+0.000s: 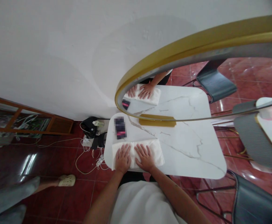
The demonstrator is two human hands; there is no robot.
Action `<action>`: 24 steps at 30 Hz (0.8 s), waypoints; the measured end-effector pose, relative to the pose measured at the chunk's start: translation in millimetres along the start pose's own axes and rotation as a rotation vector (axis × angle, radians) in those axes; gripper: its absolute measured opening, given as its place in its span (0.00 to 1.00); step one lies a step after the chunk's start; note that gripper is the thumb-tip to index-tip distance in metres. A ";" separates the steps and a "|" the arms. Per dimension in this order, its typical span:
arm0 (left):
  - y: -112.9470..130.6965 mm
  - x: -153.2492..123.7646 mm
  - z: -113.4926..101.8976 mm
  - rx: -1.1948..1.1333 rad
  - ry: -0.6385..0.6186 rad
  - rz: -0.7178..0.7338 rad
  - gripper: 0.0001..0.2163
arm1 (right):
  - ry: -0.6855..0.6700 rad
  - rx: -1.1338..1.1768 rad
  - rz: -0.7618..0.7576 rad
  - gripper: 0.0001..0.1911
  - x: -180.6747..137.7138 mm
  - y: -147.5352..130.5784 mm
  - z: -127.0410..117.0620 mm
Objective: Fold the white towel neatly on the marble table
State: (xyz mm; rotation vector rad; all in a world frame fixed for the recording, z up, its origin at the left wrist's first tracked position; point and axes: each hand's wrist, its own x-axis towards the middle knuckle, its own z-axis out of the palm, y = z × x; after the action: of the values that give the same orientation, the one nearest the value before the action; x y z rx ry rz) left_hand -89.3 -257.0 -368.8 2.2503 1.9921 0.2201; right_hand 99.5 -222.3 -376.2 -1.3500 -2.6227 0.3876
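A folded white towel lies along the near left edge of the white marble-patterned table. My left hand rests flat on its left part, palm down with the fingers stretched out. Flat on the middle of the same towel is my right hand, its fingers slightly spread. Neither hand grips anything. Just beyond the towel, at the table's left end, sits a dark, blurred-out rectangular item with a pink stripe; its kind cannot be made out.
A gold-framed mirror on a gold base stands at the table's back, reflecting my hands. Cables and a power strip lie on the floor at left. A person's leg with a cream clog shows. A dark chair stands at right.
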 end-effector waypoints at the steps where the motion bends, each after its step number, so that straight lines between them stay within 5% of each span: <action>1: 7.2 4.1 1.1 -0.006 -0.007 0.012 0.29 | -0.001 -0.008 0.014 0.35 -4.2 6.7 -2.3; 12: 83.0 56.0 13.6 -0.096 -0.042 0.234 0.30 | 0.017 -0.086 0.194 0.36 -56.2 77.8 -23.0; 24: 103.0 96.9 20.1 -0.096 -0.047 0.213 0.29 | 0.030 -0.081 0.228 0.36 -34.5 114.5 -35.6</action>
State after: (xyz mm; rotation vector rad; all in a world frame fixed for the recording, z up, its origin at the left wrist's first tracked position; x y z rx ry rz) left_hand 26.4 -173.4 -366.5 2.3811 1.6803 0.2750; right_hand 217.3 -181.2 -378.1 -1.6751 -2.4916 0.2896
